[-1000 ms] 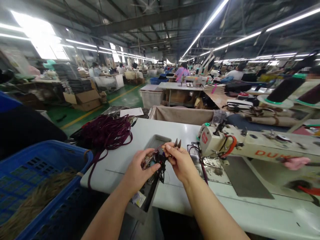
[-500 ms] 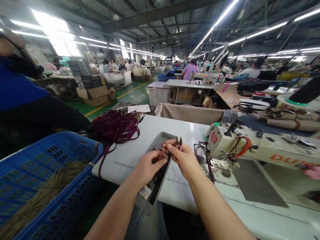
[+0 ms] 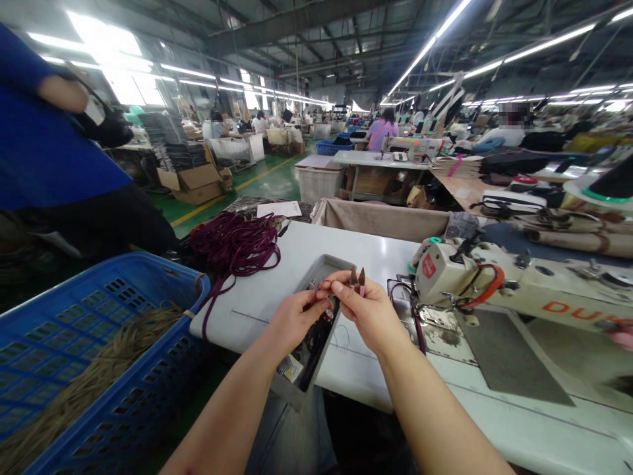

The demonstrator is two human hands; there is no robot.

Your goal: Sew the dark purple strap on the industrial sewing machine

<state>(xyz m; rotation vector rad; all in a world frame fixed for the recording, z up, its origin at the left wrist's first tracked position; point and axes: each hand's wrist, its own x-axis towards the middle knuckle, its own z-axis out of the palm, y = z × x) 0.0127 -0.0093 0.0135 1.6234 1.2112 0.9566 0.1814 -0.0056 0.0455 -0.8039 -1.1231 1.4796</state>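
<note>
My left hand (image 3: 295, 316) is closed in a pinch on a small dark piece with a metal part, held over a grey metal tray (image 3: 316, 270) that overhangs the table's front edge. My right hand (image 3: 363, 310) meets it from the right, fingers closed around small thread snips (image 3: 359, 277) whose two points stick up above the fingers. Thumb and forefinger of the right hand also pinch the small piece. A cream sewing machine (image 3: 475, 284) with orange lettering lies just right of the hands.
A heap of maroon cord (image 3: 232, 244) lies at the white table's (image 3: 277, 297) left end. A blue plastic crate (image 3: 93, 356) with tan strips stands at my lower left. A person in blue (image 3: 44, 152) stands at far left. Other workers sit at tables behind.
The view has shifted so the scene sits further right and the person in blue has come into view at the left. Both hands stay together over the tray, a little higher.
</note>
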